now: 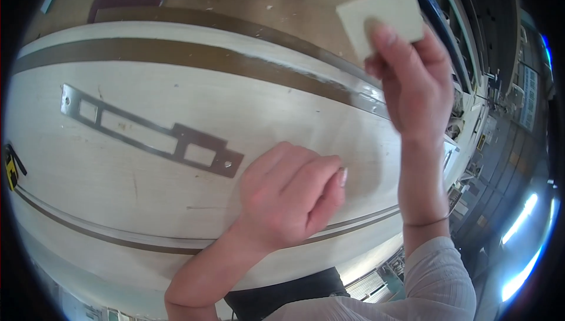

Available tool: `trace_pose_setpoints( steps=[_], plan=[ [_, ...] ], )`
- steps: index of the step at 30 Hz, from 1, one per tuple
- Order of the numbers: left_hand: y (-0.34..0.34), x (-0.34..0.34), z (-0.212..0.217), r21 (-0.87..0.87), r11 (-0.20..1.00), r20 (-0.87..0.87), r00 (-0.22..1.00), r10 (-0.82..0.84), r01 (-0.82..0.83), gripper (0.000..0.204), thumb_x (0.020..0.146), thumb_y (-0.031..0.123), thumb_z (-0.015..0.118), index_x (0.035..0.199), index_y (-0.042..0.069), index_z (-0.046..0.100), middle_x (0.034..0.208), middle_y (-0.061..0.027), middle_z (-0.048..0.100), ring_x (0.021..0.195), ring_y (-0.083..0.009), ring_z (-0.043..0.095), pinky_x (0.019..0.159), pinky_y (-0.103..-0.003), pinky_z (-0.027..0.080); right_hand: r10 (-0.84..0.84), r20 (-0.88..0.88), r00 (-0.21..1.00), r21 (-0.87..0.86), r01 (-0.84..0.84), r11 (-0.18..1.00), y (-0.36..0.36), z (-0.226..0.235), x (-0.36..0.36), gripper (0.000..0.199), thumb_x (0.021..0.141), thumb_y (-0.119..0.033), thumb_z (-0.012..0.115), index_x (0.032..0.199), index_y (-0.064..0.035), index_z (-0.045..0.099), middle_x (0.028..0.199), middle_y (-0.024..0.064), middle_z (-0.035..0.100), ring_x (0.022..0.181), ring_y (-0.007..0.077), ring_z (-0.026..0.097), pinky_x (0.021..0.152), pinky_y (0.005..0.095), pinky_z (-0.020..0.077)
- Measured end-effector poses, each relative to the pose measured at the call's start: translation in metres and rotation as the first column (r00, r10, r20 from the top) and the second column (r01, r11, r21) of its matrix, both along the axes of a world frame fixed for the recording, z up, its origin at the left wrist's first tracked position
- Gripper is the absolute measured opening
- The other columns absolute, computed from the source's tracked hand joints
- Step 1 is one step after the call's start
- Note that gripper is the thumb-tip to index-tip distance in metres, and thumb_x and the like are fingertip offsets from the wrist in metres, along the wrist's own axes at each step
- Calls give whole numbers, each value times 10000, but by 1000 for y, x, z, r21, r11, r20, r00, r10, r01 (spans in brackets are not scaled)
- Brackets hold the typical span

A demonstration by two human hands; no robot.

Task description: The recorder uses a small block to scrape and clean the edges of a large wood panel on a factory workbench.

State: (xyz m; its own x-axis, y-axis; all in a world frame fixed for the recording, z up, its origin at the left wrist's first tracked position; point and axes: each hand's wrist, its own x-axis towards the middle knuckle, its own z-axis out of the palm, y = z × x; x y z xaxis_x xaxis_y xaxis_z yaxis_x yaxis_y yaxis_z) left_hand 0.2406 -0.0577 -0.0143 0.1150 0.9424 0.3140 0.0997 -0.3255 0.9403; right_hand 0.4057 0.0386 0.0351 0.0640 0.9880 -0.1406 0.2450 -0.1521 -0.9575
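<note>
Resting on the pale wooden door panel [176,97], the left hand [288,194] was curled loosely, holding nothing, fingertips touching the wood just right of the dark recessed lock-plate cutout [153,132]. The right hand [412,79] was raised above the panel's far edge, pinching a small pale square scraper card [382,12]. White filler streaked that far edge [329,76]; the cutout looked untreated.

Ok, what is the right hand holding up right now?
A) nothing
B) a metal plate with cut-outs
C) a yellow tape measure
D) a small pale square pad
D: the right hand pinches a small pale square pad above the white panel, while the metal plate lies flat on that panel.
</note>
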Motion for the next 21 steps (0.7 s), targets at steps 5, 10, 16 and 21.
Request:
trace_pose_setpoints(
  steps=[5, 10, 16, 21],
  plan=[
    [-7, 0, 3, -182, 981, 97, 991, 89, -71, 234, 756, 16, 746, 965, 16, 640, 787, -89, 635, 615, -194, 571, 507, -288, 440, -75, -308, 948, -160, 27, 987, -54, -4, 5, 186, 975, -81, 570, 1120, 11, 644, 925, 116, 692, 692, 162, 636, 602, 260, 493],
    [-12, 3, 2, -205, 975, 176, 977, 118, -81, 469, 780, 72, 775, 1185, -29, 562, 841, -73, 627, 665, -135, 559, 530, -245, 413, 142, -155, 978, 48, -137, 989, -68, 1, 12, 190, 922, -48, 619, 1091, 30, 657, 902, 129, 678, 721, 163, 631, 642, 250, 490],
    [-8, -2, -4, -142, 990, 365, 929, 59, -7, 666, 805, 78, 740, 1360, -71, 402, 825, -74, 616, 708, -106, 547, 581, -211, 389, 329, 209, 921, 249, -375, 893, -78, 4, 11, 271, 717, 21, 737, 984, 13, 694, 901, 140, 650, 762, 205, 608, 676, 288, 467],
    [-9, -1, -3, -112, 994, 287, 957, 34, -1, 652, 838, 39, 689, 1383, -58, 345, 791, -69, 606, 692, -89, 533, 590, -204, 388, 385, 136, 913, 231, -407, 884, -87, 10, 8, 200, 720, 23, 738, 918, 11, 710, 891, 150, 650, 761, 214, 616, 664, 289, 467]
  ],
)
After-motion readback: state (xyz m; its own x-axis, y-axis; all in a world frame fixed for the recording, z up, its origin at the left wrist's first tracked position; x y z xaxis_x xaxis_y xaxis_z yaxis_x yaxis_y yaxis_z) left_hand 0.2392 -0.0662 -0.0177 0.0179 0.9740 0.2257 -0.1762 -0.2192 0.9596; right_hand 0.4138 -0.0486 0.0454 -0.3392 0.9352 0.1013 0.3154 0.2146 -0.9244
